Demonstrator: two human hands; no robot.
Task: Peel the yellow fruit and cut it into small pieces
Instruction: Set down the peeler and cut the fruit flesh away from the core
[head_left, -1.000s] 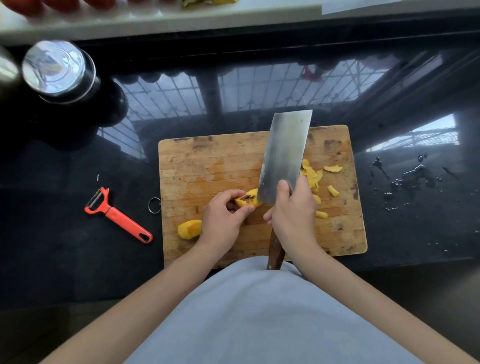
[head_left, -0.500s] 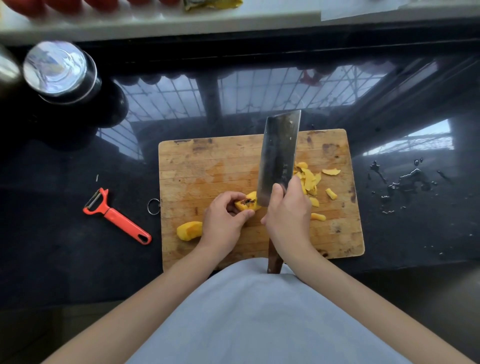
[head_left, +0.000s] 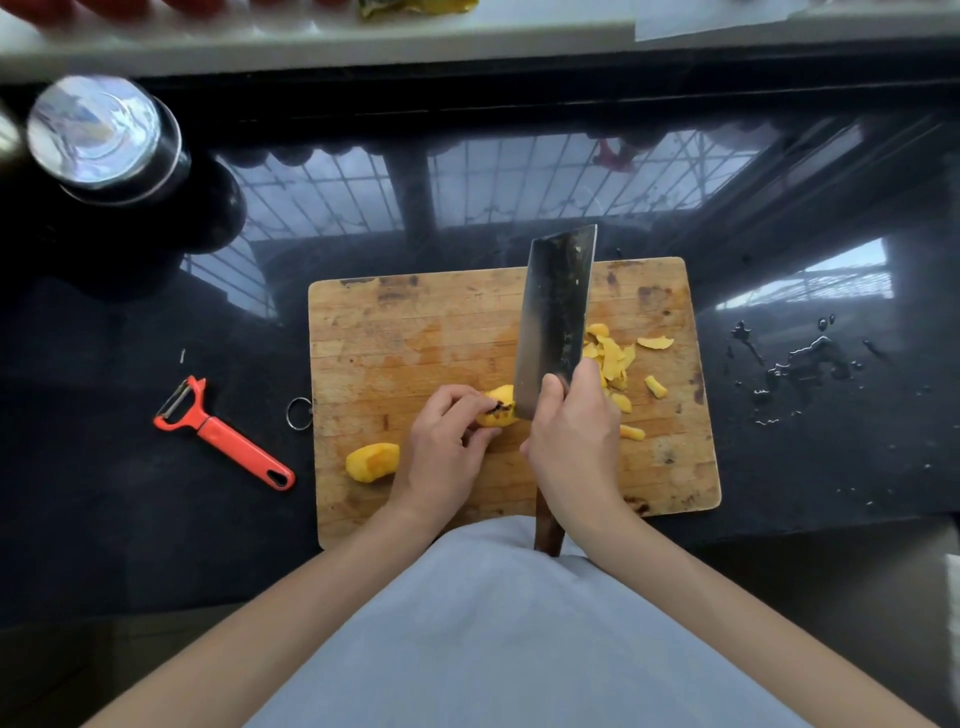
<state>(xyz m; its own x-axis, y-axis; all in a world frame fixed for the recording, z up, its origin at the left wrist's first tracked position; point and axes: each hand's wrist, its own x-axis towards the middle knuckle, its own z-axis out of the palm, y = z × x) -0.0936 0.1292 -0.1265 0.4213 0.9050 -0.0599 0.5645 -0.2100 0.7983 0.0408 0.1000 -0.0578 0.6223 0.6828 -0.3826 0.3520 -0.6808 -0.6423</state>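
1. At centre of the cutting board (head_left: 415, 322): yellow fruit piece (head_left: 500, 408), peeled, with a dark pit or core area showing on its cut face. Lies on the wood, pinched between the thumb and fingers of the left hand (head_left: 441, 447).
2. Just right of the piece: cleaver (head_left: 555, 317), broad blade nearly upright, edge touching or just beside the fruit's right end. Right hand (head_left: 574, 441) is wrapped round the handle at the blade's heel; the dark wooden handle end pokes out toward the body.
3. Risk, fingers: left fingertips sit very near the edge. A slip on wet flesh, or the blade glancing off the hard pit, could carry it into them.
4. Risk, fruit: the piece is small and rounded; it could roll or squirt out under pressure, giving an uneven cut.
5. Near left on the board: second peeled chunk (head_left: 373, 461), uncut, apart from the hands. Judged still to be diced.
6. Right of the blade: heap of cut pieces and parings (head_left: 613, 358), with a few scattered strays; could be swept off the board's right edge by the blade.
7. Left of the board, on the dark counter (head_left: 104, 519): orange peeler (head_left: 223, 434), idle.
8. Right of the board: water splashes (head_left: 795, 364); the board could slide if wet reaches beneath it.
9. Far left: steel-lidded container (head_left: 101, 135), well apart.
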